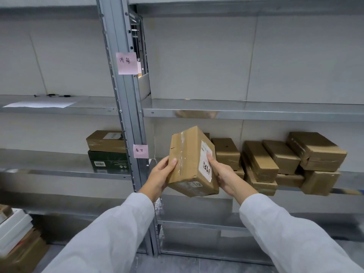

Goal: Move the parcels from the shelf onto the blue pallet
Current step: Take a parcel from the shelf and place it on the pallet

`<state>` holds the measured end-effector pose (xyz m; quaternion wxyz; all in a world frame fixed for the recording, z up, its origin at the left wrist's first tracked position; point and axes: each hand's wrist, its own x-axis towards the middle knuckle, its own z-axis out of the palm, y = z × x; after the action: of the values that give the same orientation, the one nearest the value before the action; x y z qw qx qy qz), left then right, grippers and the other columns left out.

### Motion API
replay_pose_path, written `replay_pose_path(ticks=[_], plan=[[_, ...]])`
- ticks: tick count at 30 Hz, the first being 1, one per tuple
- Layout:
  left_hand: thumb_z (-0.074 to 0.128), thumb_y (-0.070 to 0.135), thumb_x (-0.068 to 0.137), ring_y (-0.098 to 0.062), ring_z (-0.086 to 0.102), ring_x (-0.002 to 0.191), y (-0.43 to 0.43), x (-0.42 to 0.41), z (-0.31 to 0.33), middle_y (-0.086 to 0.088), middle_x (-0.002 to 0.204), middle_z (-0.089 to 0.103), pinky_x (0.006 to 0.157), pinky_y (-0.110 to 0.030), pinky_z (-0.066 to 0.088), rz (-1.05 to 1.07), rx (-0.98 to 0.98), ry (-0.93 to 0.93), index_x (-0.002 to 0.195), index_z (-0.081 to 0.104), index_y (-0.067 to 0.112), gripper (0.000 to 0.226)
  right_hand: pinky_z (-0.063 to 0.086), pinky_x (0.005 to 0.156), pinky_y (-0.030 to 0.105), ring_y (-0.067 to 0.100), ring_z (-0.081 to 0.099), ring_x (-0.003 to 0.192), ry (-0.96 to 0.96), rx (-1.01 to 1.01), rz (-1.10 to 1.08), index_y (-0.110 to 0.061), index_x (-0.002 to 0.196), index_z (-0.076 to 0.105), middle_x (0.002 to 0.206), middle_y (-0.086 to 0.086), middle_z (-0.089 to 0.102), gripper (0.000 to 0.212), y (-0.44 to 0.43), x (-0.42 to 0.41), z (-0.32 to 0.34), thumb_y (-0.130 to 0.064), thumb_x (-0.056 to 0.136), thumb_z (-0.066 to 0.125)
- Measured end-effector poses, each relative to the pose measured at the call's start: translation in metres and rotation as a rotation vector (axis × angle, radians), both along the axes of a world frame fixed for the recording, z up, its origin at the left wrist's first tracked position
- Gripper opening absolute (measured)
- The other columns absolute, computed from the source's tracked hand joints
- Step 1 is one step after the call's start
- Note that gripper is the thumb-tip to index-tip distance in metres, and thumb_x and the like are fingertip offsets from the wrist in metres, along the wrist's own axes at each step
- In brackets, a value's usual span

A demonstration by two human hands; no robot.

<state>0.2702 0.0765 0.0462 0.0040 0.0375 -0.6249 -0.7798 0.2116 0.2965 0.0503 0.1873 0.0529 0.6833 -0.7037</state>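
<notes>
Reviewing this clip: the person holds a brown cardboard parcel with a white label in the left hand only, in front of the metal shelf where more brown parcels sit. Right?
Not quite. The head view shows both hands on the brown cardboard parcel with a white label: the left hand on its left side, the right hand on the labelled side. The rest holds: it is in front of the metal shelf, where more brown parcels sit.

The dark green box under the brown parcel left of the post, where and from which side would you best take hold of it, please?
Probably by its two short ends, from the open front: the dark green box lies flat with the brown parcel stacked on it, so its top is covered; lift that parcel off first.
</notes>
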Motion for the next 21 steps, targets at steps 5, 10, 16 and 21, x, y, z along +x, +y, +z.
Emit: replay_pose_path(ticks=[5,10,16,21], plan=[[0.071,0.023,0.089,-0.024,0.064,0.111,-0.004,-0.005,-0.013,-0.007,0.118,0.067,0.091,-0.049,0.055,0.158,-0.068,0.031,0.119,0.059,0.021,0.033,0.050,0.055,0.022,0.006,0.072,0.075,0.137,0.086,-0.083,-0.029,0.101,0.067,0.085,-0.013,0.076,0.044,0.000,0.000,0.000,-0.062,0.073,0.071],[0.063,0.031,0.094,-0.020,0.066,0.109,0.000,-0.009,-0.025,-0.004,0.114,0.071,0.095,-0.041,0.054,0.158,-0.113,-0.008,0.114,0.066,0.020,0.024,0.050,0.061,0.024,0.010,0.068,0.089,0.219,0.103,-0.148,-0.029,0.107,0.065,0.092,-0.013,0.073,0.037,-0.004,0.000,-0.005,-0.053,0.078,0.071],[0.059,0.071,0.074,-0.009,0.072,0.093,0.015,-0.018,-0.033,0.006,0.102,0.076,0.094,-0.035,0.051,0.040,-0.066,-0.129,0.111,0.069,0.030,0.056,0.054,0.075,0.029,0.011,0.063,0.097,0.291,0.157,-0.156,-0.037,0.130,0.052,0.116,-0.008,0.064,0.046,-0.017,-0.005,-0.015,-0.053,0.087,0.060],[0.063,0.057,0.085,-0.009,0.071,0.095,0.008,-0.035,-0.044,0.007,0.102,0.076,0.097,-0.034,0.049,0.003,-0.057,-0.106,0.115,0.070,0.028,0.042,0.051,0.072,0.025,0.008,0.061,0.102,0.285,0.193,-0.116,-0.037,0.137,0.047,0.117,-0.013,0.063,0.049,-0.019,-0.012,-0.020,-0.051,0.091,0.057]])
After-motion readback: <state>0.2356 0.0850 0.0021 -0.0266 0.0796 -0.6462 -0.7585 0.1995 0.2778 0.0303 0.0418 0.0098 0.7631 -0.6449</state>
